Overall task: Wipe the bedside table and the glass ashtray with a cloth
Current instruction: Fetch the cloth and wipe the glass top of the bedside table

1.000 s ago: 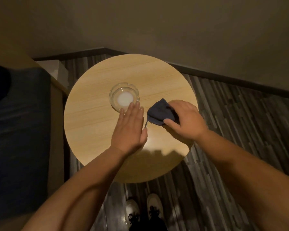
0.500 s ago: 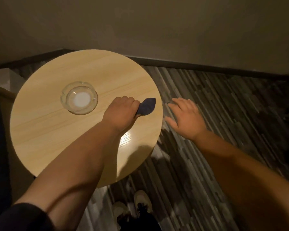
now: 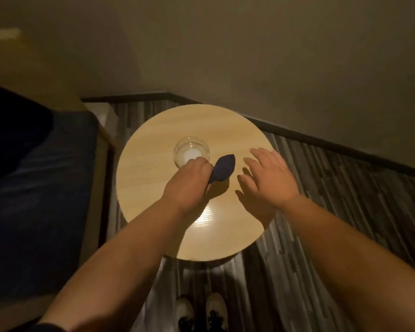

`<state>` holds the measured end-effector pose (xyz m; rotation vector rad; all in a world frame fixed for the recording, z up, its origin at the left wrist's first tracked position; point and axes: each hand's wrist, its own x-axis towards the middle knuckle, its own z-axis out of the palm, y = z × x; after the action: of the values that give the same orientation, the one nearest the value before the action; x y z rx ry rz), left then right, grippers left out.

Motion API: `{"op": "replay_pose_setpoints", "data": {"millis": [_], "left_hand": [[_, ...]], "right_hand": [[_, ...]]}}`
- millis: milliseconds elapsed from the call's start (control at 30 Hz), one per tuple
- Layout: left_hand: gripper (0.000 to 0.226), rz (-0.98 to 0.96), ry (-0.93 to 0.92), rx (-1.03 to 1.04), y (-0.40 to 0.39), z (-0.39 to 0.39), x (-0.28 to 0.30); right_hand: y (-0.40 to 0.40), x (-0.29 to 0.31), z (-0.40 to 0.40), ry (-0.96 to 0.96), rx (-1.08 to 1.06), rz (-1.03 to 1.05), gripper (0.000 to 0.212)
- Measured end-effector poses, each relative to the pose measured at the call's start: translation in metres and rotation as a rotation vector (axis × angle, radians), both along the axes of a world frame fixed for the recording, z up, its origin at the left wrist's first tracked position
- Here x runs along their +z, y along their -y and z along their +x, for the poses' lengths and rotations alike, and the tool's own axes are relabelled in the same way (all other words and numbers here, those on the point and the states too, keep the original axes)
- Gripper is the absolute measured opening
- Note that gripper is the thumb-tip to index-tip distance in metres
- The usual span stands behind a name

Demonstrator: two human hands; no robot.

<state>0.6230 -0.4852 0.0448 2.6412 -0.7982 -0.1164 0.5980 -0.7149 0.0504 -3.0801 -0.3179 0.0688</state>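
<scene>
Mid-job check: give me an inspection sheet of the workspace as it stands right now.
Surface: round wooden table, bare apart from the job's things; a bright glare patch near its front.
Job's things: glass ashtray upright left of centre, something pale in its base; dark cloth bunched, right of the ashtray.
Clutter: nothing seen.
Hands: left hand closed on the cloth, knuckles at the ashtray's near rim; right hand open, fingers spread over the table's right side, holding nothing.
Cables: nothing seen.
Surroundings: dark blue bed on the left, striped floor, plain wall behind, the person's shoes below the table edge.
</scene>
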Motion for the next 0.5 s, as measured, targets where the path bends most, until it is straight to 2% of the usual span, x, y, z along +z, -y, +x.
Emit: {"op": "replay_pose_setpoints", "data": {"millis": [33, 133, 233, 367, 500], "left_hand": [[0.004, 0.001, -0.004, 0.05, -0.017, -0.005, 0.008], [0.017, 0.083, -0.097, 0.248, -0.074, -0.025, 0.026], [0.018, 0.132, -0.183, 0.436, -0.146, -0.059, 0.039], [0.027, 0.125, -0.109, 0.612, -0.245, -0.127, 0.061], [0.04, 0.251, -0.043, 0.813, -0.334, -0.208, 0.094]], "right_hand": [[-0.018, 0.006, 0.007, 0.003, 0.035, 0.003, 0.051], [-0.08, 0.022, 0.021, 0.016, 0.194, 0.001, 0.047], [-0.155, 0.036, 0.02, 0.018, 0.346, 0.005, 0.044], [-0.261, 0.054, -0.001, 0.023, 0.54, 0.006, 0.045], [-0.375, 0.077, -0.039, 0.052, 0.758, 0.042, 0.049]]}}
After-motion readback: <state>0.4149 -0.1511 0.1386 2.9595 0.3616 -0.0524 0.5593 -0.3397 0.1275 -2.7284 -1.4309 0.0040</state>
